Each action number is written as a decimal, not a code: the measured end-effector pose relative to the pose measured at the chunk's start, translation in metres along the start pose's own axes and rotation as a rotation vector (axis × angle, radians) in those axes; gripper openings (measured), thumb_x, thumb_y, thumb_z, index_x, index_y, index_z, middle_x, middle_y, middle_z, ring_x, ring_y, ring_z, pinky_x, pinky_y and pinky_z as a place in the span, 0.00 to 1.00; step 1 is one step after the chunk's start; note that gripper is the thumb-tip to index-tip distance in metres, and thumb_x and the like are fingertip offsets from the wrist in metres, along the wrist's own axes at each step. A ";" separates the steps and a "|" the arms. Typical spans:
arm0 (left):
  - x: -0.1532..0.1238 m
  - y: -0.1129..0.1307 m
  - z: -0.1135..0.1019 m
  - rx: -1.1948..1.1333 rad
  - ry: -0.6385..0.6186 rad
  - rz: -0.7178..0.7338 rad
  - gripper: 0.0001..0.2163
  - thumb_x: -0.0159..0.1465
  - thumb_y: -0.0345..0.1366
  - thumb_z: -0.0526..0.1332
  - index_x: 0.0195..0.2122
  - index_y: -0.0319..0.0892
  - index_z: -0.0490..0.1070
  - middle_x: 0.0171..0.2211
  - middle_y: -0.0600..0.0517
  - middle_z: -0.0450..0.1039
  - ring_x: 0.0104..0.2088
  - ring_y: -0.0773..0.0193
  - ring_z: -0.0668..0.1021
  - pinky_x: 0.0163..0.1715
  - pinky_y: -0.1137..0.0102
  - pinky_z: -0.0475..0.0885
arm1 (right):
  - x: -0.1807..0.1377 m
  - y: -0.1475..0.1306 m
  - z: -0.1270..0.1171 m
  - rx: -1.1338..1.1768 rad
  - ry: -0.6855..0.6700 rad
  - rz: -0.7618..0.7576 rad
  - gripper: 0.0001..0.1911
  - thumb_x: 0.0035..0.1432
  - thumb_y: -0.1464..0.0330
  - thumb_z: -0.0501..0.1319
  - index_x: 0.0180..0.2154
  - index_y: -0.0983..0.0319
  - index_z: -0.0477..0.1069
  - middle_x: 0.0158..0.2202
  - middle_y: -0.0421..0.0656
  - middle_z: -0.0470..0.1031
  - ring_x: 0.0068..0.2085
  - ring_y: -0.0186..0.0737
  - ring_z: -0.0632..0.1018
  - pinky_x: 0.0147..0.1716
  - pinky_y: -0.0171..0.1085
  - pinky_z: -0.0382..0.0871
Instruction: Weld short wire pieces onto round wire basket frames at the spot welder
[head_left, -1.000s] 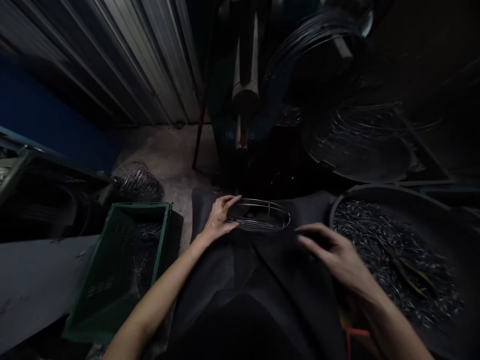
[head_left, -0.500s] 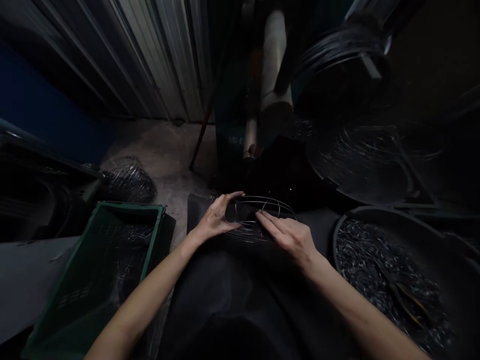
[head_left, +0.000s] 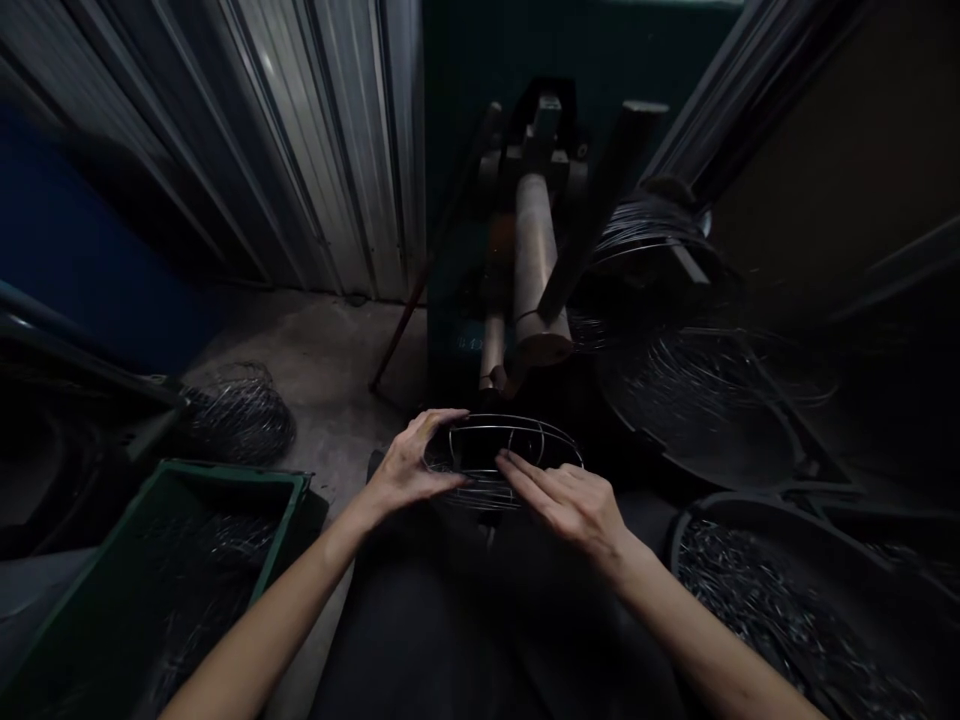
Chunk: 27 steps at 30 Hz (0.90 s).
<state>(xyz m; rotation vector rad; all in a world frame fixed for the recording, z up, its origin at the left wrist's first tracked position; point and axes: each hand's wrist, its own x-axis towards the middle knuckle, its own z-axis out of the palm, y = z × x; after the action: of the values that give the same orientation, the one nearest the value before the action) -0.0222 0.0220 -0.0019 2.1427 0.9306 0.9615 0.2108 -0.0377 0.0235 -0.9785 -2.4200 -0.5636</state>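
Observation:
A round wire frame (head_left: 517, 420) of thin shiny rings and short cross wires is between my hands, in front of the machine. My left hand (head_left: 415, 460) grips its left side, thumb below and fingers along the top ring. On the right, my right hand (head_left: 566, 495) holds the frame's near side, with fingers stretched together toward its middle. The thumb of that hand is mostly hidden. Beyond the frame, the machine's thick metal cylinder (head_left: 536, 250) points toward me, with a thinner rod (head_left: 493, 345) beside it.
A green crate (head_left: 289, 530) with wire pieces stands at left, near a wire bundle (head_left: 244, 410) on the floor. At right is a dark basin (head_left: 679, 535) of small metal pieces (head_left: 757, 590). Wire coils (head_left: 649, 225) hang behind. A dark bar (head_left: 600, 210) slants beside the cylinder.
My view has tilted up, so more of the machine shows. The wire frame, still in both hands, now stands closer to the machine's rods.

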 end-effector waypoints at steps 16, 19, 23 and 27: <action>0.011 -0.003 0.006 0.034 0.085 -0.024 0.31 0.49 0.32 0.71 0.54 0.46 0.61 0.50 0.47 0.69 0.51 0.54 0.73 0.51 0.58 0.69 | 0.007 0.015 0.008 -0.061 0.070 -0.034 0.15 0.60 0.77 0.57 0.48 0.64 0.73 0.48 0.47 0.76 0.27 0.28 0.73 0.27 0.34 0.61; 0.015 -0.008 0.006 0.033 0.090 -0.023 0.31 0.49 0.31 0.70 0.54 0.46 0.62 0.50 0.47 0.69 0.51 0.53 0.73 0.51 0.57 0.68 | 0.009 0.017 0.012 -0.057 0.074 -0.031 0.17 0.59 0.77 0.58 0.50 0.64 0.72 0.48 0.47 0.76 0.27 0.28 0.73 0.27 0.34 0.61; 0.018 -0.016 0.009 -0.009 0.088 -0.027 0.32 0.48 0.33 0.71 0.54 0.46 0.62 0.49 0.46 0.69 0.50 0.52 0.73 0.51 0.58 0.68 | 0.008 0.018 0.018 -0.075 0.088 -0.022 0.21 0.58 0.77 0.59 0.54 0.63 0.69 0.49 0.47 0.76 0.27 0.28 0.74 0.27 0.33 0.61; 0.020 -0.021 0.010 -0.045 0.088 -0.024 0.32 0.48 0.34 0.71 0.54 0.46 0.62 0.49 0.46 0.69 0.51 0.52 0.72 0.51 0.58 0.68 | 0.007 0.018 0.021 -0.095 0.090 -0.022 0.21 0.59 0.77 0.59 0.54 0.63 0.68 0.49 0.47 0.76 0.27 0.27 0.74 0.27 0.33 0.61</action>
<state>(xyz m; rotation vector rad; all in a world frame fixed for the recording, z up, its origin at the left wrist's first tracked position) -0.0114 0.0470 -0.0154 2.0617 0.9662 1.0626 0.2134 -0.0110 0.0142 -0.9451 -2.3451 -0.7208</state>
